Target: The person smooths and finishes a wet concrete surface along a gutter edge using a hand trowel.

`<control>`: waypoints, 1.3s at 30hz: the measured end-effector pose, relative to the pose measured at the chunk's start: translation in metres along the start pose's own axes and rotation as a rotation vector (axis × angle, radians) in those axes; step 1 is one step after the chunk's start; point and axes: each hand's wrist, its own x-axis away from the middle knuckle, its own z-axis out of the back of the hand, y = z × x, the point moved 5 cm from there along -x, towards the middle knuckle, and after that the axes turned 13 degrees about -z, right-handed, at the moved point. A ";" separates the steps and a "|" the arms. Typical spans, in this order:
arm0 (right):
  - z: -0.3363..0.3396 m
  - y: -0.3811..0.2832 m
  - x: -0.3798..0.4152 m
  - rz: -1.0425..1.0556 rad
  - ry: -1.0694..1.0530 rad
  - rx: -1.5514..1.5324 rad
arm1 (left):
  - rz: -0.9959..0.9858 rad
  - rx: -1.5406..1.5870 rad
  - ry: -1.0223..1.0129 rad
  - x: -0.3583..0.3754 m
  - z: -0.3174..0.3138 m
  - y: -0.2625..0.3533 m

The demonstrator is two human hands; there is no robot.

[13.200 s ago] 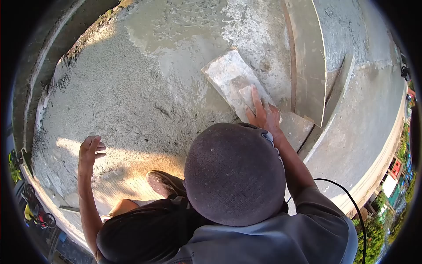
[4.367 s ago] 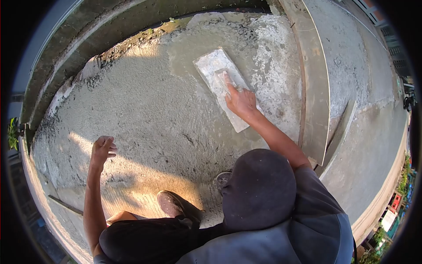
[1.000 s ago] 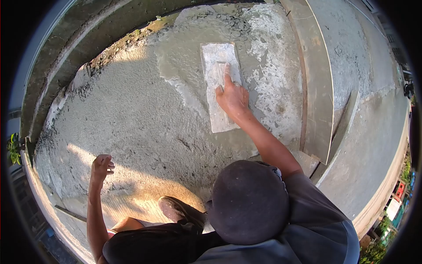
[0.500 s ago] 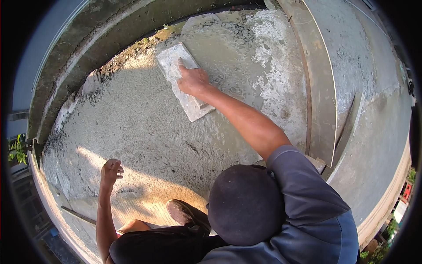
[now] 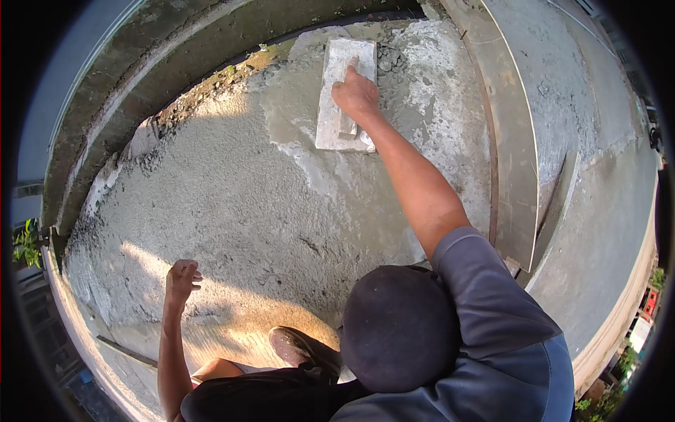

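Note:
My right hand (image 5: 356,93) grips the handle of a rectangular hand float (image 5: 327,130), its index finger stretched along the top. The pale, cement-smeared float lies flat on wet concrete (image 5: 211,190) near the far edge of the slab. Between my hand and the near end of the board, part of the wooden handle shows. My left hand (image 5: 183,280) hangs at the lower left with its fingers curled in and nothing visible in them. It is apart from the float, above the near part of the slab.
A curved concrete wall (image 5: 105,119) bounds the far left side. Loose soil and gravel (image 5: 211,84) lie along its foot. On the right stands an upright form board (image 5: 512,141), with more grey paving (image 5: 598,232) beyond it. A shoe (image 5: 292,348) and a dark cap (image 5: 399,327) fill the near side.
My right hand has slid the float to the right and farther away, turning it more upright in the view. A wet, smeared patch shows where it lay. My left hand has shifted only slightly.

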 end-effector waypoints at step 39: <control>0.006 0.028 0.005 0.078 0.009 0.078 | 0.038 -0.040 0.093 0.012 0.043 -0.051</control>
